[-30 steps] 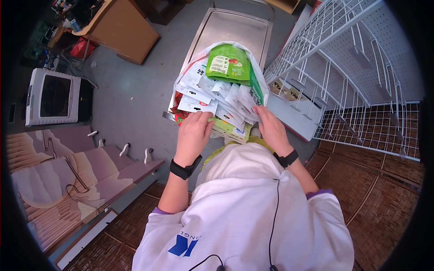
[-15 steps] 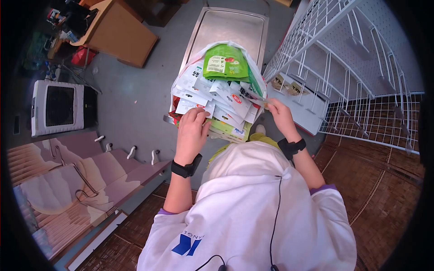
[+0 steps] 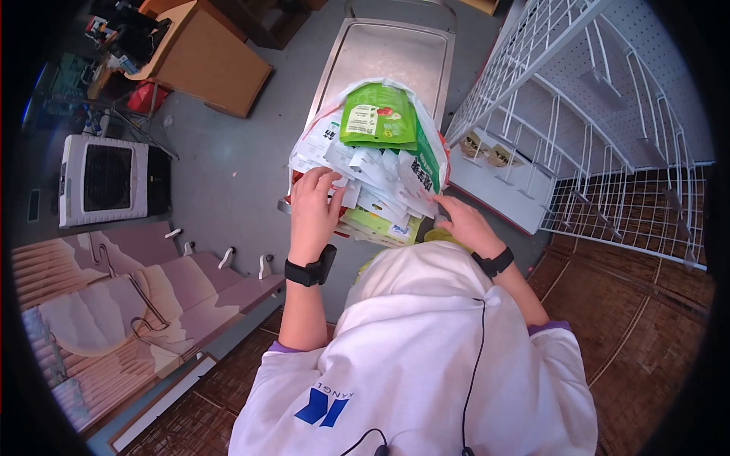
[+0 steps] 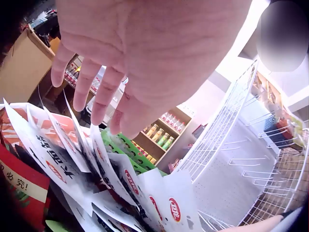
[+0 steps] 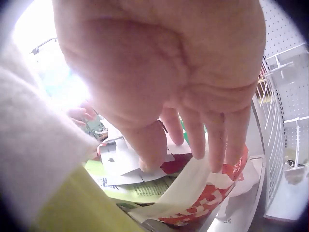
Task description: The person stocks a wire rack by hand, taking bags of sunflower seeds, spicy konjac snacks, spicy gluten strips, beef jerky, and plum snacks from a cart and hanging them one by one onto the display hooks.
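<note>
A white plastic bag (image 3: 436,125) stuffed with white packets (image 3: 372,178) stands in front of the person. A green pouch (image 3: 378,114) lies on top at the far side. My left hand (image 3: 313,205) is over the near left packets, fingers fairly straight; in the left wrist view its palm hangs above upright white packets (image 4: 175,209) with red oval logos. My right hand (image 3: 468,226) is at the bag's right edge. In the right wrist view, its straight fingers reach over the rim and the thumb (image 5: 152,154) overlaps a white packet (image 5: 118,162).
The bag sits on a metal cart (image 3: 389,49). At the right stands a white wire rack (image 3: 601,152) with prongs, above a white base shelf (image 3: 509,194). A white air cooler (image 3: 104,181), a wooden desk (image 3: 209,61) and a patterned folding bench (image 3: 144,296) are on the left.
My right hand moved out to the right with a white packet, then came back to the bag's edge, fingers now straighter. My left hand shifted slightly left and away from the person.
</note>
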A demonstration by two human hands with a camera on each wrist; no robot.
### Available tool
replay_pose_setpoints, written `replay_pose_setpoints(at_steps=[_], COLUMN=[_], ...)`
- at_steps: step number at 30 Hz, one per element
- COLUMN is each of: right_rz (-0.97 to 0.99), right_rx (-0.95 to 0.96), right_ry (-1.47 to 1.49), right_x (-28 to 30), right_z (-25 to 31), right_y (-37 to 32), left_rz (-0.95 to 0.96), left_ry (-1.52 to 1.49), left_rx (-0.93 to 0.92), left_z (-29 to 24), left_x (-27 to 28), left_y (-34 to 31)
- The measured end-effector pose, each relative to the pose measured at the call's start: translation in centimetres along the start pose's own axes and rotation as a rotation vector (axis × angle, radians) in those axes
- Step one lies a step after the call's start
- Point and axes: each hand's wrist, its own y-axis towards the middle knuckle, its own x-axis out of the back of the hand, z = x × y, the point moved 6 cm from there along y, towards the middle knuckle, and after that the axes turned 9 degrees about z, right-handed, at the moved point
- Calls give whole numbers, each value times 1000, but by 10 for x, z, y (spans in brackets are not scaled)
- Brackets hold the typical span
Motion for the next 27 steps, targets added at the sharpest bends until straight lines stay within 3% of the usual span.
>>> replay_pose_setpoints(at_steps=[6, 11, 15, 17, 20, 27], right_rz=[115, -45, 13, -95, -113, -126], right_rx=[-62, 104, 150, 148, 107, 178], right_ry=[-78, -177, -263, 58, 211, 68], right_x=[-3, 4, 6, 13, 17, 17], right_z=[-9, 7, 13, 7, -5, -3], right_y=[-5, 5, 12, 13, 19, 21], left_rz=[-23, -26, -4, -15, -5, 21], left_ry=[9, -10, -53, -31, -23, -19], left_rx=[35, 62, 65, 50, 26, -8], left_z=[1, -7, -15, -17, -20, -34], left_x=[-7, -11, -14, -13, -16, -20], left_y=[-8, -9, -8, -10, -10, -7])
